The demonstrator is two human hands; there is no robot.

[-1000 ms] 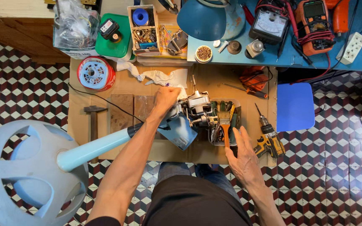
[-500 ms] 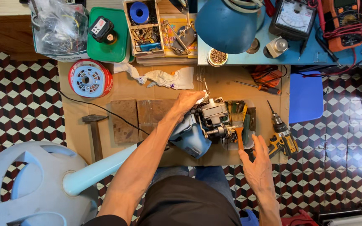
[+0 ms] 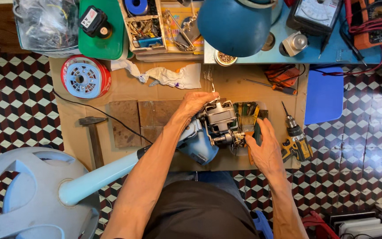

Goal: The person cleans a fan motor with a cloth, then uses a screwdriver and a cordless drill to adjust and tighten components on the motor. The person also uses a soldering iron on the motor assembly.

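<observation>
Both hands [image 3: 195, 104] partly cover the fan motor [image 3: 219, 121].

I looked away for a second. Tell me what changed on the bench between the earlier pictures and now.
The right hand came up from the near edge to the tools beside the motor; whether it grips one is unclear. The left hand stayed on top of the motor. The camera shifted, so everything sits differently in view. The drill, hammer and spool lie as before.
</observation>
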